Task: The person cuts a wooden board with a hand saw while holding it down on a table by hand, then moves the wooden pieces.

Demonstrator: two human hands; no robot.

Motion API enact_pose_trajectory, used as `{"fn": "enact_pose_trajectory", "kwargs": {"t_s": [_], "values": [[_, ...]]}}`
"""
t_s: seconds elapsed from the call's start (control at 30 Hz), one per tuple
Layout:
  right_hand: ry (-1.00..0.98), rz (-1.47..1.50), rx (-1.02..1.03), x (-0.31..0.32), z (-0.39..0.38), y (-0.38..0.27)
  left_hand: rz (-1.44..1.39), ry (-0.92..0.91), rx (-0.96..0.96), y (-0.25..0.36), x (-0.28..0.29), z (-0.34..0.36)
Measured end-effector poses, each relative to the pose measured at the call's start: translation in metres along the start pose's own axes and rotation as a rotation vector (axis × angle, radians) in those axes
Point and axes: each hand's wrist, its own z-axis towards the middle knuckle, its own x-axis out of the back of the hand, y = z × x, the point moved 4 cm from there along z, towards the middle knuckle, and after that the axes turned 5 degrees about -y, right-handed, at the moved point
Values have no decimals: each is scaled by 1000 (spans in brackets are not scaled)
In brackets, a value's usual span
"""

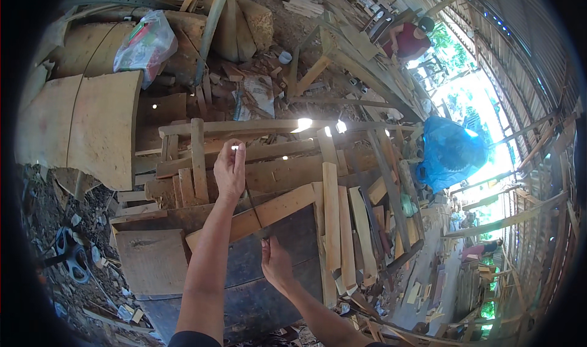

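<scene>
A thin dark rod (253, 205) is held slantwise across a wooden plank (288, 204), its far end pinched by the left hand (230, 171), its near end by the right hand (279, 264); the plank is set along a dark table (254, 301).

From my remote seat I count two bare hands in the middle of the frame, one left hand (229, 173) and one right hand (278, 266), with one thin dark rod (252, 204) between them. I make out two plastic bags: one clear printed bag (150, 41) at upper left and one blue bag (452, 151) right of centre. I see one small white cup (285, 57) at upper centre and one co-worker (408, 41) at upper right. Three pale boards (331, 218) stand side by side just right of centre. Other wood scraps overlap too much for me to number.
</scene>
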Motion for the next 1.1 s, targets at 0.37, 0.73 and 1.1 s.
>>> {"fn": "enact_pose_trajectory", "kwargs": {"t_s": [0.37,0.73,1.1], "values": [[122,-157,10,-13,4,1,-69,42,34,-3,1,-2],[218,-146,142,-10,3,-4,-20,-71,37,8,-3,-10],[215,-175,66,-7,3,-1,625,-320,-44,49,43,-117]]}}
